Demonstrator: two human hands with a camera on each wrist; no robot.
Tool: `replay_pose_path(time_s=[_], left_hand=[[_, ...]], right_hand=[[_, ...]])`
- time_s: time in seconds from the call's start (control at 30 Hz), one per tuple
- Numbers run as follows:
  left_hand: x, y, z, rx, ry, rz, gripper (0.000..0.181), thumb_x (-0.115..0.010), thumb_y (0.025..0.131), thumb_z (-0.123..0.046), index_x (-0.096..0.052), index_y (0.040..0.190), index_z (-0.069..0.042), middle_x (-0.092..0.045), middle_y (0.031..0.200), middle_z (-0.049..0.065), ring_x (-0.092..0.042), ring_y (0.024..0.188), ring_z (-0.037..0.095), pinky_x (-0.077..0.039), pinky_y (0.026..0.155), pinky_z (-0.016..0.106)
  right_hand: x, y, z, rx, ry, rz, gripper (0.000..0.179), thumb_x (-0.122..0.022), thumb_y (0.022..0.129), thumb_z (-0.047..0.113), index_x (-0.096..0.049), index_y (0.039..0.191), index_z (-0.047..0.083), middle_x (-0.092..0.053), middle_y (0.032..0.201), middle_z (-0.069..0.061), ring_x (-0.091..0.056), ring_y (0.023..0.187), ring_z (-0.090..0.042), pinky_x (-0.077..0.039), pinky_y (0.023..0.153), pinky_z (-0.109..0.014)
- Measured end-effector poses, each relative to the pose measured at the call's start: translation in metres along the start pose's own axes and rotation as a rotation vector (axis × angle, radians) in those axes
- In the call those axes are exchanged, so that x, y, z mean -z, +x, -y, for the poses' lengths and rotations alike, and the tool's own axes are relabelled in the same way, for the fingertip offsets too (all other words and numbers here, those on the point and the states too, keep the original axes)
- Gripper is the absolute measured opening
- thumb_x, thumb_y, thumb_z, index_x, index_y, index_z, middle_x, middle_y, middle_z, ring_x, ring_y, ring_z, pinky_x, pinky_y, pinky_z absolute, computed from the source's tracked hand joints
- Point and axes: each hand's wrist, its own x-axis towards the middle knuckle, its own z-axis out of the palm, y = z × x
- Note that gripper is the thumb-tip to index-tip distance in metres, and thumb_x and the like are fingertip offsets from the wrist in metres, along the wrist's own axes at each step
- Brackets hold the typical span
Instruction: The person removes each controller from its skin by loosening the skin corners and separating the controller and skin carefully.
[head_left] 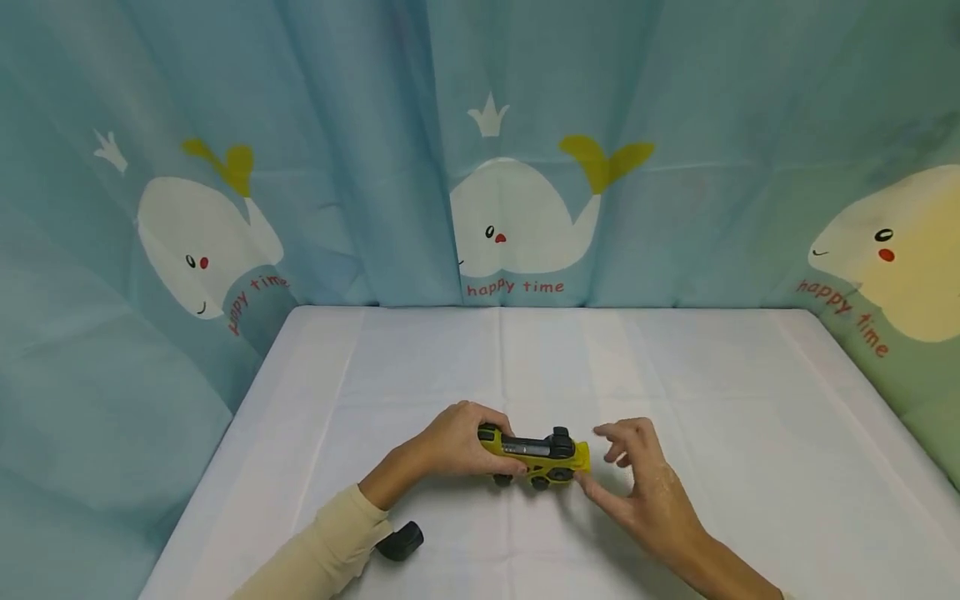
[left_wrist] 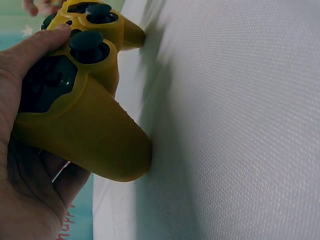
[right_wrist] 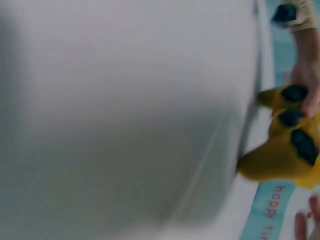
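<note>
A game controller (left_wrist: 95,130) in a yellow cover, with black thumbsticks (left_wrist: 87,45) and a black button panel, is tipped up on its edge at the middle of the table. My left hand (head_left: 465,442) grips its left end, the thumb (left_wrist: 42,47) lying across the front face. One yellow handle points down to the white cloth in the left wrist view. My right hand (head_left: 648,479) is at the controller's other end, fingers spread and holding nothing. Its thumb tip is right by the yellow edge. The right wrist view is blurred; right fingers (right_wrist: 301,226) show below the controller (right_wrist: 277,160).
A white cloth (head_left: 420,358) covers the table. Blue curtains (head_left: 375,167) with printed whales stand along its back and sides. A black wrist camera (head_left: 401,542) sits by the left sleeve (head_left: 330,533).
</note>
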Motion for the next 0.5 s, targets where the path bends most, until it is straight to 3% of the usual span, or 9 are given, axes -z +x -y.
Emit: replay_pose_path(time_s=[0.1, 0.17, 0.23, 0.33, 0.5], left_hand=[[0.0, -0.001, 0.001, 0.007, -0.007, -0.004, 0.026, -0.089, 0.076, -0.045, -0.074, 0.087, -0.027, -0.066, 0.083, -0.017, -0.062, 0.072, 0.005, -0.052, 0.06, 0.025], [-0.001, 0.0, 0.001, 0.012, -0.012, 0.005, 0.025, -0.089, 0.077, -0.045, -0.074, 0.087, -0.027, -0.066, 0.083, -0.017, -0.062, 0.072, 0.005, -0.052, 0.06, 0.025], [-0.002, 0.001, 0.0, 0.007, -0.015, 0.011, 0.025, -0.088, 0.077, -0.045, -0.074, 0.088, -0.027, -0.066, 0.084, -0.017, -0.062, 0.073, 0.005, -0.052, 0.061, 0.025], [-0.002, 0.002, -0.002, 0.001, -0.01, 0.014, 0.025, -0.088, 0.077, -0.046, -0.074, 0.088, -0.028, -0.067, 0.084, -0.017, -0.062, 0.074, 0.005, -0.052, 0.062, 0.026], [0.002, 0.002, -0.001, 0.013, -0.013, 0.008, 0.025, -0.088, 0.077, -0.046, -0.074, 0.088, -0.028, -0.067, 0.084, -0.017, -0.063, 0.076, 0.005, -0.053, 0.063, 0.026]], right_hand=[[-0.004, 0.005, -0.009, 0.217, -0.019, 0.013, 0.022, -0.077, 0.093, 0.03, -0.067, 0.105, 0.015, -0.051, 0.113, -0.005, -0.057, 0.092, -0.017, -0.052, 0.077, -0.034], [-0.006, 0.007, -0.013, 0.311, -0.034, 0.032, 0.025, -0.059, 0.103, 0.036, -0.067, 0.101, 0.012, -0.055, 0.111, -0.004, -0.058, 0.094, -0.019, -0.049, 0.082, -0.031], [-0.004, 0.009, -0.016, 0.338, -0.038, 0.028, 0.033, -0.049, 0.107, 0.037, -0.065, 0.102, 0.009, -0.058, 0.109, -0.002, -0.059, 0.094, -0.018, -0.047, 0.086, -0.026], [0.0, 0.014, -0.019, 0.377, -0.002, 0.037, 0.033, -0.048, 0.108, 0.036, -0.063, 0.103, 0.007, -0.06, 0.105, 0.002, -0.059, 0.091, -0.012, -0.047, 0.085, -0.018], [0.006, 0.027, -0.02, 0.482, -0.088, 0.056, 0.032, -0.042, 0.111, 0.029, -0.063, 0.099, 0.009, -0.059, 0.096, 0.006, -0.054, 0.08, -0.007, -0.046, 0.069, -0.021]])
